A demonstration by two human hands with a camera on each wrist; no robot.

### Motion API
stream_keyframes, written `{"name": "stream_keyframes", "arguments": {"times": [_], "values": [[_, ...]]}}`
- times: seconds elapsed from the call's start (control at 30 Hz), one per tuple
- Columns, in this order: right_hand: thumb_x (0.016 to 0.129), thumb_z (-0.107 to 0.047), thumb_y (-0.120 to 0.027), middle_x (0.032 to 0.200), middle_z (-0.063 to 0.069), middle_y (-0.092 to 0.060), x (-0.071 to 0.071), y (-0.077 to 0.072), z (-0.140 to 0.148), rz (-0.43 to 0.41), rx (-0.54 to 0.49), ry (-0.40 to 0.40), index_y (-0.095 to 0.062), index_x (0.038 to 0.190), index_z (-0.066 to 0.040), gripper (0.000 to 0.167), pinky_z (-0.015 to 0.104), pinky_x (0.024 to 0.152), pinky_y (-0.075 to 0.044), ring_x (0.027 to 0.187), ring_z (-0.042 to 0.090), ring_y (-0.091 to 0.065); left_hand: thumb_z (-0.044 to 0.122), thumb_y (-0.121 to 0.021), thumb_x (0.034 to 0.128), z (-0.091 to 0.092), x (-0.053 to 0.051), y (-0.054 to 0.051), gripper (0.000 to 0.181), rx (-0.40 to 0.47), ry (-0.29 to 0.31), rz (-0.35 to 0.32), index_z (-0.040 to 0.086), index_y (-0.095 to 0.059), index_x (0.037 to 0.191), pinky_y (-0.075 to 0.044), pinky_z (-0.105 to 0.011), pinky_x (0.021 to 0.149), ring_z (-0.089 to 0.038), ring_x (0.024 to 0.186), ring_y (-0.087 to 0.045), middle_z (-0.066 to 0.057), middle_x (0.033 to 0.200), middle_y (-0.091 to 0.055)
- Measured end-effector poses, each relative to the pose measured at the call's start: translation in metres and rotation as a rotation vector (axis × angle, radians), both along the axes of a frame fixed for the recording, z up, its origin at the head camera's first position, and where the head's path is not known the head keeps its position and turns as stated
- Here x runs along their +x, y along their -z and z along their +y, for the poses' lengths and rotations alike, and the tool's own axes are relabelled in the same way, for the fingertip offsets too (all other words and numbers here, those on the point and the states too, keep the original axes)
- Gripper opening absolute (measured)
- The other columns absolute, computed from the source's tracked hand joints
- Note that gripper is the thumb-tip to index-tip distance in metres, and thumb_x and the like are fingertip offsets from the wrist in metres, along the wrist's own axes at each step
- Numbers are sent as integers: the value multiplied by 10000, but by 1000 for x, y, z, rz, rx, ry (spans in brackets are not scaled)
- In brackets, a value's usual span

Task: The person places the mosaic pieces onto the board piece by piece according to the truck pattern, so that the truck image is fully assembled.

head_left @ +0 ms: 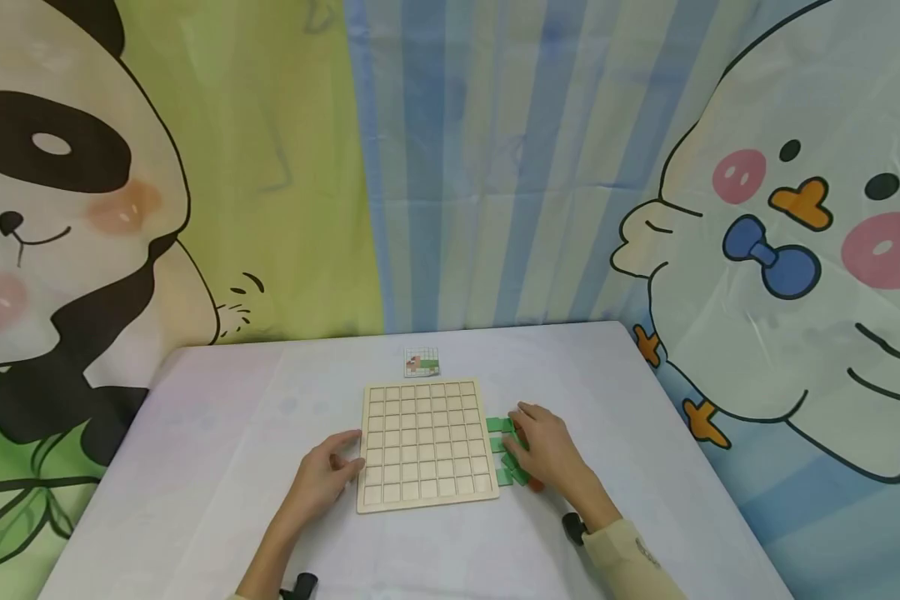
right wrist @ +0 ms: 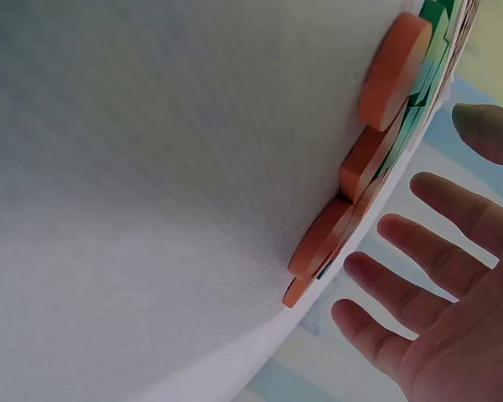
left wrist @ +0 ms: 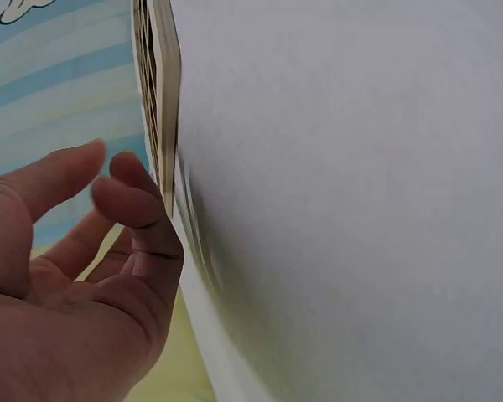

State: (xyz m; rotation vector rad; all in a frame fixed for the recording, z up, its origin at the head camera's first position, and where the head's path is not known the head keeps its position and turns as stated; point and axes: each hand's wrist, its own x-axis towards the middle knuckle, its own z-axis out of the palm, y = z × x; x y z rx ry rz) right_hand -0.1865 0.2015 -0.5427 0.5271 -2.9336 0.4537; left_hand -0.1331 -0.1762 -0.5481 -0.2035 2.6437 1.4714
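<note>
- Fingers of the left hand (head_left: 321, 483) loosely bent, gripping nothing, at the near part of the left edge of the wooden board (head_left: 427, 446). Risk: a sideways nudge here would slide or skew the board on the desk (head_left: 217, 467), judged likelier since no grip is seen on it.
- Card (head_left: 422, 362), printed with a gridded picture, lies just beyond the board's far edge. Risk: if the board were pushed away from the person, it could shove the card or ride over it.
- Board lies flat between the two hands. Risk: a shift to the right would probably push the pieces beside it.
- Green pieces (head_left: 499, 425) sit just beside the board's right edge, some askew. Risk: a broad sweep of the fingers could scatter several together.
- Orange pieces (head_left: 535, 484) lie close by, partly hidden under the right hand (head_left: 551, 447) in the head view. Risk: covered pieces could be knocked unnoticed.
- Right hand has extended, spread fingers, no piece pinched; contact with the pieces cannot be told. Risk: a hurried pinch might catch two neighbours, because they are packed tightly.
</note>
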Motion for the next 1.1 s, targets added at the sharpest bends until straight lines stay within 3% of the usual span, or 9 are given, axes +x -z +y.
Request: {"name": "stream_keyframes", "arguments": {"times": [0.07,0.13,0.27,0.53,0.73,0.9,1.1], "values": [[944,-270,-814,1384,215,-688,-2,0,-1,16,-14,-2,-729,1261,-32,405,584,1092,-535,1307,410,-646,72,-768,933,-1,0,2,563,14,13,0,95,-608,1472,-463,-231,539,-125,663,-562,-84,954,-705],[936,-246,-822,1340,192,-709,-4,0,-2,16,-20,2,-744,1226,-29,370,562,1060,-556,1254,388,-670,36,-778,913,-3,-1,5,560,35,34,5,79,-626,1451,-461,-221,549,-105,683,-553,-126,1192,-715],[929,-218,-830,1278,165,-731,-9,1,-2,12,-26,2,-762,1185,-29,326,542,996,-579,1160,367,-692,5,-787,896,-6,-2,10,511,56,68,20,32,-666,1391,-472,-203,592,-82,742,-568,-113,1595,-537],[931,-250,-828,1240,115,-745,-17,3,-6,0,7,-2,-776,1175,-75,305,558,981,-563,1140,337,-693,0,-807,877,-7,-2,18,495,93,85,13,26,-693,1358,-479,-200,581,-80,750,-593,-75,1676,-453],[948,-302,-806,1271,103,-729,-21,3,-14,-50,32,-30,-771,1209,-110,326,604,958,-494,1154,352,-656,12,-824,869,-14,0,25,513,89,84,45,36,-694,1365,-440,-198,576,-74,706,-540,-70,1661,-481],[921,-287,-833,1220,79,-739,-25,3,-16,-27,36,-17,-786,1172,-129,300,546,904,-482,1085,312,-640,29,-828,875,-17,-3,29,492,93,105,84,47,-706,1351,-391,-201,549,-77,635,-464,-73,1642,-510],[896,-266,-853,1094,58,-723,-30,2,-14,-43,37,-14,-800,1136,-130,280,447,814,-457,946,247,-593,27,-836,867,-16,-5,31,496,126,99,81,43,-711,1347,-383,-198,548,-72,620,-456,-69,1629,-529]]}}
